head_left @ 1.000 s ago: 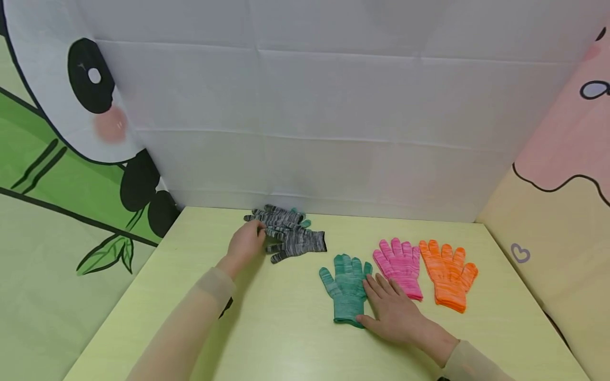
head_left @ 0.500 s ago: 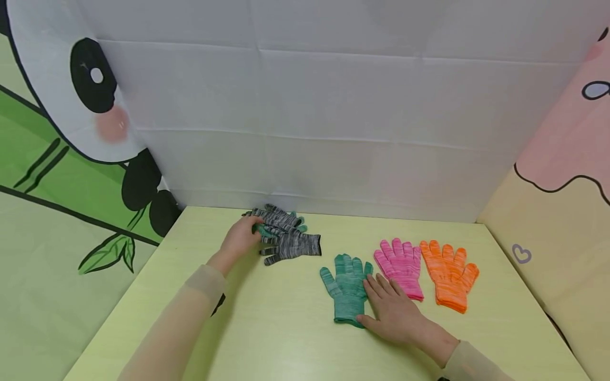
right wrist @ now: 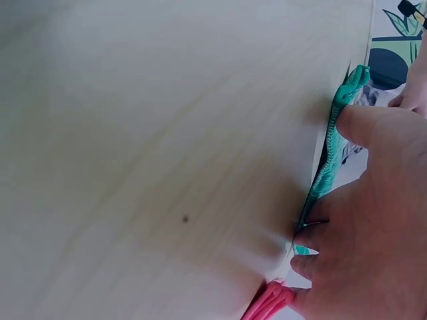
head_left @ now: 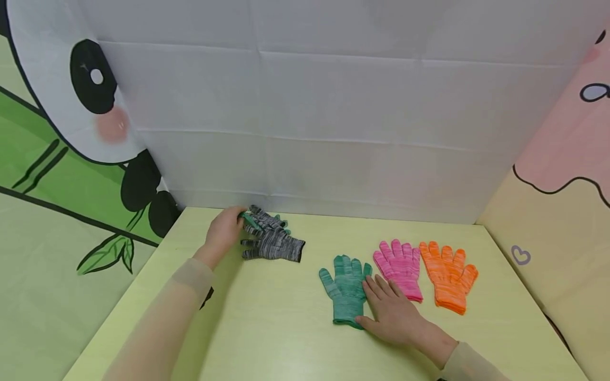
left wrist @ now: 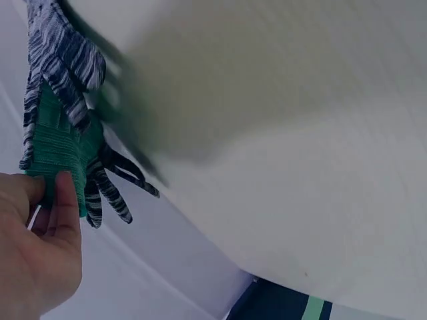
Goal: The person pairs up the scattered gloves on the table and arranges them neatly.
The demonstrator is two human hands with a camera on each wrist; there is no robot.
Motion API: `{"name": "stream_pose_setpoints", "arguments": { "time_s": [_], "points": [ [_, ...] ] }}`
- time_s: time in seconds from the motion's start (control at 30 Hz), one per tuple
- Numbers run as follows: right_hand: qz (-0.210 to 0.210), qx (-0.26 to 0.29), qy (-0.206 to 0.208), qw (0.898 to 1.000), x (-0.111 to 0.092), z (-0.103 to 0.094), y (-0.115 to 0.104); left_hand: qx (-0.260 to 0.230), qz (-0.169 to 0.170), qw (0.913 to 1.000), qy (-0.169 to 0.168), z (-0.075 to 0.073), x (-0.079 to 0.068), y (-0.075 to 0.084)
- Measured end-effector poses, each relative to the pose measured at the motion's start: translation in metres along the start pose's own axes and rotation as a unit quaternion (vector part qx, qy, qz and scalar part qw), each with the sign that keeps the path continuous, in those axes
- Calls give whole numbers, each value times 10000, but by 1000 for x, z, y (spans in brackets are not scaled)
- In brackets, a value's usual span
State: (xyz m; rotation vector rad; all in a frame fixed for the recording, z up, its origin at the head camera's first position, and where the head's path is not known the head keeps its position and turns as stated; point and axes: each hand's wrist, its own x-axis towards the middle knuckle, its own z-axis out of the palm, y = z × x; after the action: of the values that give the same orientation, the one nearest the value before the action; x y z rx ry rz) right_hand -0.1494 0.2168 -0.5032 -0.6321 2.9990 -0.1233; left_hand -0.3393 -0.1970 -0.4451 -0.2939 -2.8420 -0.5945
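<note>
At the table's back left, my left hand [head_left: 224, 233] pinches the cuff of a green knit glove [left wrist: 60, 147] between thumb and fingers. Most of that glove is hidden under and between two black-and-grey mottled gloves [head_left: 275, 244], whose fingers point left and overlap it. With its fingers spread straight, my right hand [head_left: 393, 315] rests on the right edge of another green glove [head_left: 348, 291], which lies flat with fingers pointing away. In the right wrist view, the thumb touches this green glove's cuff [right wrist: 350, 87].
A pink glove [head_left: 399, 267] lies just beyond my right hand, beside an orange glove [head_left: 448, 275]. White sheeting [head_left: 333, 106] hangs behind the pale table [head_left: 267, 328]. Printed panels stand at the left and right sides.
My left hand has moved left, drawing the green glove and the black-and-grey gloves left with it. The right hand and the gloves near it stay put.
</note>
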Motion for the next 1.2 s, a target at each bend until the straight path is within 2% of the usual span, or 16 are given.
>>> {"name": "stream_pose_setpoints", "arguments": {
  "time_s": [0.17,0.3,0.43,0.57,0.7,0.83,1.03,1.2],
  "points": [
    [-17,-19,-9,10000,0,0,0,-46,-244,9995,209,-23,2,-6],
    [5,-48,5,10000,-1,0,0,11,-301,9986,426,-37,4,-7],
    [14,-79,31,10000,-1,-1,0,-64,-277,9980,559,-45,7,-4],
    [-3,-27,39,10000,0,0,-1,-514,-218,9971,510,-48,5,5],
    [-24,-14,33,10000,0,0,-2,-922,-317,9940,485,-51,3,16],
    [-32,-38,34,10000,0,0,-3,-978,-387,9915,766,-56,5,23],
    [-13,-30,33,10000,0,-1,-3,-898,-349,9860,1362,-73,6,27],
    [6,4,7,10000,-1,-2,-3,-913,-248,9838,1523,-85,3,30]
  ]
}}
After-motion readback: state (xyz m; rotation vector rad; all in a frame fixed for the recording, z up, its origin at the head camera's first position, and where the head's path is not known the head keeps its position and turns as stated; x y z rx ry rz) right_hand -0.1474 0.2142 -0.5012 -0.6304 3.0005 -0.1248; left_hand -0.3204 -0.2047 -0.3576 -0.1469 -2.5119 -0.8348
